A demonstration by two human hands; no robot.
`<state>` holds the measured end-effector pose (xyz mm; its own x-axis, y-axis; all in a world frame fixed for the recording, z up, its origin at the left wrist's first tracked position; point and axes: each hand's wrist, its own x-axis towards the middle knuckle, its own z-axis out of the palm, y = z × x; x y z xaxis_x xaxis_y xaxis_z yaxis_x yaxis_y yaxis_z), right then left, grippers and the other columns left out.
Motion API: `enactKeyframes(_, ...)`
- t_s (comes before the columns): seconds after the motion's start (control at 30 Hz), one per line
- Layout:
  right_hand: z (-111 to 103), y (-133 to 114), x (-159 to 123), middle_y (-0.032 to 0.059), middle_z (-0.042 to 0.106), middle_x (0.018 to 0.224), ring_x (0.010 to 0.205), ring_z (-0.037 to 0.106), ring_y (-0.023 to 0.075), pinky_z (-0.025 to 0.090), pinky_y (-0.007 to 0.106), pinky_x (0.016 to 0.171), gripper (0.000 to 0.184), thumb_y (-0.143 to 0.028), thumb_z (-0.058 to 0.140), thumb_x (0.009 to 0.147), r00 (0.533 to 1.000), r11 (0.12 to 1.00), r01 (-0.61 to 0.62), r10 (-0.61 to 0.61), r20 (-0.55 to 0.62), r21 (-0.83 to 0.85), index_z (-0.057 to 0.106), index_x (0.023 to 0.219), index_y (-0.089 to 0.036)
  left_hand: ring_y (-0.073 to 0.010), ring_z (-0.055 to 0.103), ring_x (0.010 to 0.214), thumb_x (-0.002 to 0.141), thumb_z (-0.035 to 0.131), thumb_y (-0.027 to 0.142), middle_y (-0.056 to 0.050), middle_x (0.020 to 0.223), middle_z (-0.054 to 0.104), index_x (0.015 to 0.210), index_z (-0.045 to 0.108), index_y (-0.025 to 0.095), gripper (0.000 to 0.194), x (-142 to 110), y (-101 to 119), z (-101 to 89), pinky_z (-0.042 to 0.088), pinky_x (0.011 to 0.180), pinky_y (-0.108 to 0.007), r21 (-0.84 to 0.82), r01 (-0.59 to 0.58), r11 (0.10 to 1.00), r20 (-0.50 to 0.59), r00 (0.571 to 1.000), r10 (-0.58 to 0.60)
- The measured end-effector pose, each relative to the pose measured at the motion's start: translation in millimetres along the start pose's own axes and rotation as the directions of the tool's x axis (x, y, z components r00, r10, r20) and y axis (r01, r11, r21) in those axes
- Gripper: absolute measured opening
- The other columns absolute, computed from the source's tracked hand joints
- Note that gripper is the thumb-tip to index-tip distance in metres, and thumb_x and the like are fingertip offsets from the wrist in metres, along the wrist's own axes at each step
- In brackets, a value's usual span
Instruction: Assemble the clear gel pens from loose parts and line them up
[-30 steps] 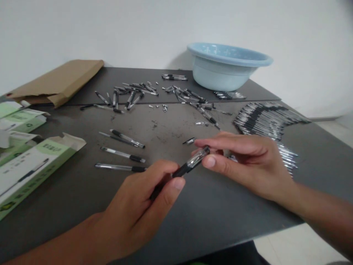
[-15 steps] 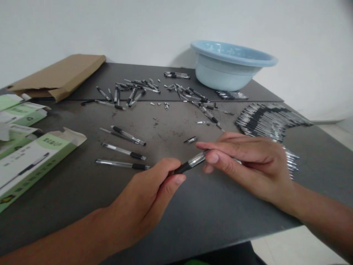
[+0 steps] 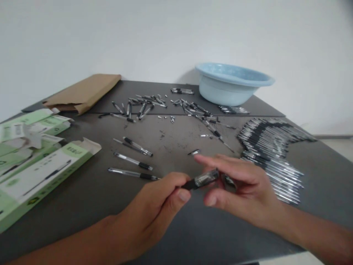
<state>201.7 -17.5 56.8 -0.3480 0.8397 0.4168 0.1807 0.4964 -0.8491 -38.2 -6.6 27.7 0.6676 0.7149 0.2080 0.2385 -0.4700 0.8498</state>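
My left hand is closed on a gel pen, thumb and index finger pinching its black rubber grip. The clear end of the pen points right, toward my right hand. Its thumb stands apart from the fingers, and the index finger stretches over the pen's end. A small clear-and-black piece, apparently a pen cap, shows within the curl of the right fingers; part of it is hidden. Just beyond the hands lies a loose pen cap. Several pens lie left of the pen.
A row of pens lines the right side. Scattered pen parts cover the back middle. A blue basin stands at the back right, a brown paper bag back left. Green-and-white pen boxes fill the left.
The right thumb has parted from the pen's end, and the hand has opened wider. The left hand keeps its grip. The view has tilted up, so everything on the table sits lower.
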Motion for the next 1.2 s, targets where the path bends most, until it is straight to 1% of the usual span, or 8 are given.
enactKeyframes(0.27, 11, 0, 7, 0.0065, 0.079, 0.106, 0.096, 0.076, 0.0231, 0.065, 0.035, 0.084, 0.032, -0.02, 0.087, 0.081, 0.994, 0.993, 0.111, -0.11, 0.024, -0.047, 0.085, 0.11, -0.034, -0.0143, 0.056, 0.062, 0.114, 0.03, 0.05, 0.003, 0.066, 0.056, 0.088, 0.053, 0.022, 0.045, 1, 3, 3.1, 0.041, 0.059, -0.025, -0.104, -0.011, 0.995, 0.068, 0.998, 0.018)
enactKeyframes(0.37, 6, -7, 12, 0.006, 0.081, 0.112, 0.104, 0.076, 0.0248, 0.062, 0.036, 0.09, 0.018, -0.025, 0.08, 0.089, 0.997, 0.996, 0.067, -0.066, 0.034, -0.054, 0.081, 0.106, -0.032, -0.0139, 0.056, 0.06, 0.112, 0.03, 0.06, 0.003, 0.07, 0.055, 0.103, 0.058, 0.021, 0.049, 0, -1, 6.6, 0.043, 0.059, -0.024, -0.228, 0.081, 0.97, 0.073, 0.995, -0.066)
enactKeyframes(0.47, -10, -13, 23, 0.0049, 0.08, 0.119, 0.114, 0.073, 0.0243, 0.059, 0.037, 0.096, 0.011, -0.036, 0.066, 0.1, 0.991, 0.994, -0.083, 0.09, -0.102, 0.07, 0.073, 0.107, -0.033, -0.0154, 0.058, 0.065, 0.11, 0.032, 0.064, 0.001, 0.078, 0.058, 0.124, 0.058, 0.02, 0.053, -2, -7, 10.6, 0.046, 0.062, -0.026, -0.334, 0.166, 0.928, 0.041, 0.986, -0.162)
enactKeyframes(0.6, -40, -17, 63, 0.0039, 0.08, 0.097, 0.092, 0.073, 0.0228, 0.058, 0.036, 0.08, 0.018, -0.047, 0.06, 0.102, 0.958, 0.955, -0.153, 0.206, -0.199, 0.254, 0.066, 0.107, -0.031, -0.0158, 0.058, 0.065, 0.11, 0.029, 0.066, 0.0, 0.08, 0.058, 0.124, 0.058, 0.02, 0.056, 0, -11, 12.4, 0.046, 0.063, -0.028, -0.408, 0.156, 0.899, -0.037, 0.982, -0.187)
enactKeyframes(0.73, -67, -4, 131, 0.0051, 0.076, 0.091, 0.081, 0.069, 0.0189, 0.056, 0.034, 0.076, 0.033, -0.056, 0.058, 0.102, 0.983, 0.985, -0.144, 0.13, -0.131, -0.101, 0.062, 0.103, -0.024, -0.0148, 0.056, 0.064, 0.109, 0.027, 0.067, 0.0, 0.079, 0.058, 0.121, 0.059, 0.019, 0.059, 1, -12, 11.0, 0.045, 0.063, -0.027, -0.411, 0.126, 0.903, -0.07, 0.983, -0.169)
enactKeyframes(0.83, -81, 25, 191, 0.0073, 0.077, 0.09, 0.081, 0.07, 0.0197, 0.055, 0.035, 0.077, 0.053, -0.065, 0.039, 0.105, 0.995, 0.814, -0.084, 0.094, -0.013, -0.575, 0.067, 0.11, -0.02, -0.0137, 0.053, 0.06, 0.108, 0.027, 0.069, 0.001, 0.077, 0.055, 0.122, 0.058, 0.018, 0.061, 2, -14, 9.3, 0.044, 0.059, -0.026, -0.401, 0.127, 0.907, -0.033, 0.988, -0.152)
enactKeyframes(0.97, -95, 82, 263, 0.0056, 0.076, 0.084, 0.078, 0.068, 0.0194, 0.055, 0.036, 0.078, 0.041, -0.055, 0.059, 0.101, 0.978, 0.624, -0.072, 0.197, 0.067, -0.778, 0.077, 0.102, -0.017, -0.0139, 0.054, 0.058, 0.106, 0.025, 0.074, 0.0, 0.073, 0.056, 0.126, 0.056, 0.016, 0.069, 5, -22, 4.1, 0.042, 0.056, -0.024, -0.369, 0.092, 0.925, 0.042, 0.996, -0.083)
enactKeyframes(1.2, -96, 169, 331, 0.0102, 0.067, 0.133, 0.112, 0.069, 0.0248, 0.06, 0.045, 0.095, 0.031, -0.037, 0.065, 0.102, 0.907, 0.318, 0.037, 0.388, 0.165, -0.947, 0.067, 0.128, -0.02, -0.0177, 0.055, 0.064, 0.103, 0.026, 0.076, -0.002, 0.07, 0.061, 0.117, 0.071, 0.023, 0.072, 15, -54, 16.8, 0.041, 0.058, -0.026, -0.173, 0.083, 0.981, 0.012, 0.997, -0.082)
